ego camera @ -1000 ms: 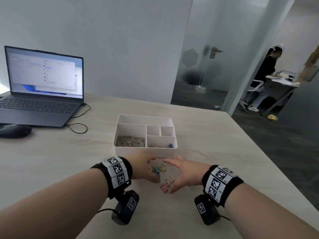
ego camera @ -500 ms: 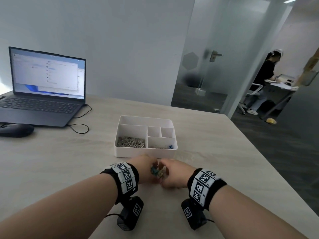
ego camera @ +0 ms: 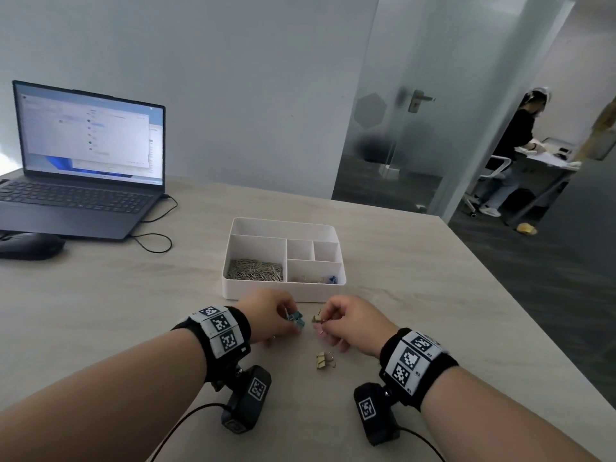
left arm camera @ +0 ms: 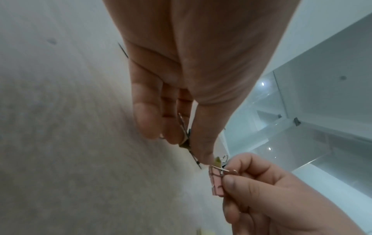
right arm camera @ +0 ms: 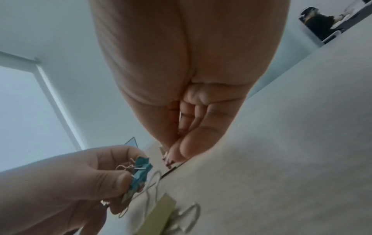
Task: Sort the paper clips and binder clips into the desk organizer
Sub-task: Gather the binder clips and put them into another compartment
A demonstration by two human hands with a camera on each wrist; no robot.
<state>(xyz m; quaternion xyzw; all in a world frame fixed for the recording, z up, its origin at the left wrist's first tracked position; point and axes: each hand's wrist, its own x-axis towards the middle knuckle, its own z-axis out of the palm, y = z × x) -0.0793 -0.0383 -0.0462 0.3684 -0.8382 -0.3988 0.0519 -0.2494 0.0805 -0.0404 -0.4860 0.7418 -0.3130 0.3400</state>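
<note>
Nearest, low in the centre of the head view, two small gold-coloured metal binder clips [ego camera: 325,360] lie loose on the pale wood-grain table [ego camera: 100,311], wire handles splayed; they look light, stiff and springy, best taken by the folded body or by a wire loop, since the lacquered sides seem slick. Just above them the left hand [ego camera: 268,320] pinches a cluster of small teal binder clips [ego camera: 296,319] between thumb and curled fingers, and to the right of it the right hand [ego camera: 350,323] pinches a small pink binder clip [left arm camera: 217,182] by its wire handles, with an olive-gold one [ego camera: 316,317] above it; in the right wrist view the grip is mostly hidden behind the fingers. Held in bunches, such clips may tangle by their wires or slip out. Farther up the frame, the white plastic desk organizer [ego camera: 230,288] holds silver paper clips [ego camera: 255,271] in its large left compartment and a few coloured binder clips [ego camera: 316,279] in the lower right one.
</note>
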